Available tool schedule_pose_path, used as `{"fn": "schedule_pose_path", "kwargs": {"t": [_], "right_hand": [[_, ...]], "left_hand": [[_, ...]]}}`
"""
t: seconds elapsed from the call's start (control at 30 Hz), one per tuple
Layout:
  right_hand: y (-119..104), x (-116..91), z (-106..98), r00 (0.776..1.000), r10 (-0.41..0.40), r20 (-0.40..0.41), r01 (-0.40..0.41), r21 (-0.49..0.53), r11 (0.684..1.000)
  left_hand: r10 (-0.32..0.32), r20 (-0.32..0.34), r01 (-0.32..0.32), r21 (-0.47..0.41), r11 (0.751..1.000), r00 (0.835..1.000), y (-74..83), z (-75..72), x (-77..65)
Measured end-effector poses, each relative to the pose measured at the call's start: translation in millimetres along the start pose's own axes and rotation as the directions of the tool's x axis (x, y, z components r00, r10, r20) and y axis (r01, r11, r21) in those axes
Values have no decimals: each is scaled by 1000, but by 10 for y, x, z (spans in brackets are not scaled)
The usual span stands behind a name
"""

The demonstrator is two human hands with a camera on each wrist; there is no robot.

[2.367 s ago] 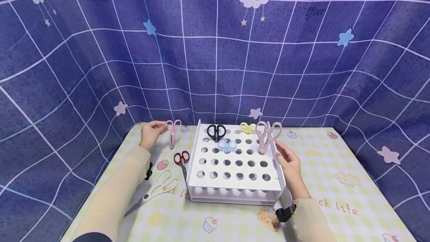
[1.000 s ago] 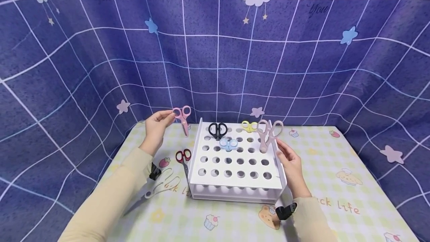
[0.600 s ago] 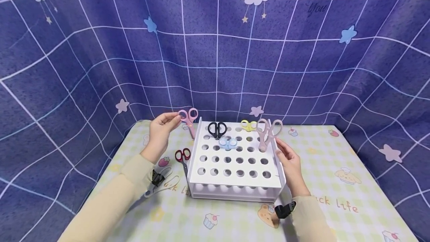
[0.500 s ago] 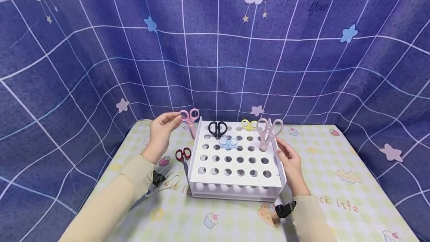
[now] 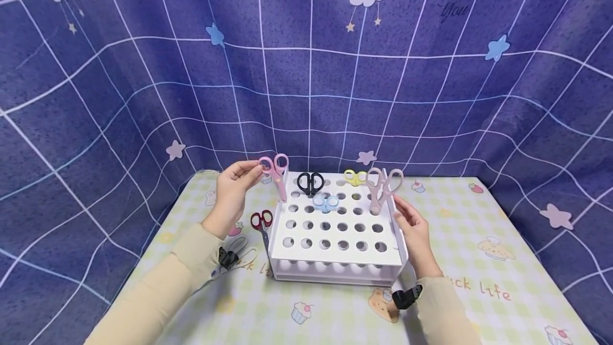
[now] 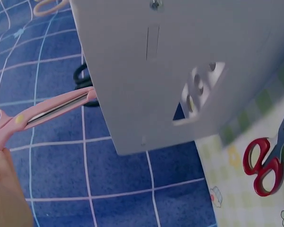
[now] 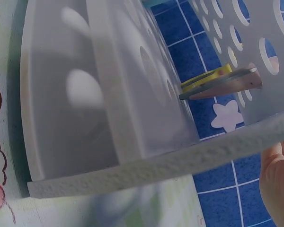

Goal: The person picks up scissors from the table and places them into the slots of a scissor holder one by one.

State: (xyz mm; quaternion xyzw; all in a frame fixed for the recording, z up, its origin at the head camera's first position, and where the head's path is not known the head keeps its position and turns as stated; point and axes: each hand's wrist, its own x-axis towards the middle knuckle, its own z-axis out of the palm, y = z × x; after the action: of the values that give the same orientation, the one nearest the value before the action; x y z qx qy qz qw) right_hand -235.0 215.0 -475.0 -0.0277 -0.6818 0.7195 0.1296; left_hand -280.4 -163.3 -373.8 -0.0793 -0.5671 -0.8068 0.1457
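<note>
- I see blue grid cloth (image 5: 306,84) hanging behind the table's back edge and round both sides.
- Checkered tabletop (image 5: 455,265) under everything.
- White rack (image 5: 316,255), top full of round holes, standing about midway between the table's left and right edges.
- Left hand (image 5: 232,190): off the rack's left edge, thumb and fingers pinching a loop of the pink scissors.
- Right hand (image 5: 415,234): well apart from the left, fingers fairly straight, touching the outside of the rack's right wall.
- Pale scissors (image 5: 214,274): on the tabletop toward its left edge; I see them partly covered by the black wrist camera (image 5: 228,257).
- Mauve scissors (image 5: 375,204): loops up at the rack's right edge.
- Red-handled scissors (image 5: 264,235): on the tabletop just beside the rack's left wall.
- Pink scissors (image 5: 279,181): tilted, loops up, tips down by the rack's back left corner; I can't tell if they touch.
- Black scissors (image 5: 311,191): loops up in the rack, near its back left corner.
- Light-blue scissors (image 5: 326,208): loops up, just in front and right of the black pair.
- Yellow scissors (image 5: 355,179): loops up near the rack's back edge, left of the mauve pair.
</note>
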Motion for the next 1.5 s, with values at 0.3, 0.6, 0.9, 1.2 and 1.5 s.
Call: {"fn": "schedule_pose_path", "kwargs": {"t": [0.3, 0.6, 0.9, 1.2, 1.5], "right_hand": [[14, -13, 2, 1000, -6, -9, 6, 6, 1000], [15, -6, 8, 1000, 7, -7, -6, 15, 1000], [12, -10, 19, 1000, 1, 0, -1, 15, 1000], [16, -4, 10, 1000, 1, -7, -1, 10, 1000], [20, -4, 10, 1000, -8, -9, 8, 24, 1000]], "left_hand": [[-36, 16, 36, 15, 999, 999, -81, 140, -168], [-65, 24, 63, 74, 995, 998, -179, 203, -256], [-99, 42, 97, 53, 994, 994, -294, 241, -294], [-97, 49, 94, 60, 994, 994, -323, 220, -287], [-93, 113, 80, 115, 990, 989, -338, 281, -324]]}}
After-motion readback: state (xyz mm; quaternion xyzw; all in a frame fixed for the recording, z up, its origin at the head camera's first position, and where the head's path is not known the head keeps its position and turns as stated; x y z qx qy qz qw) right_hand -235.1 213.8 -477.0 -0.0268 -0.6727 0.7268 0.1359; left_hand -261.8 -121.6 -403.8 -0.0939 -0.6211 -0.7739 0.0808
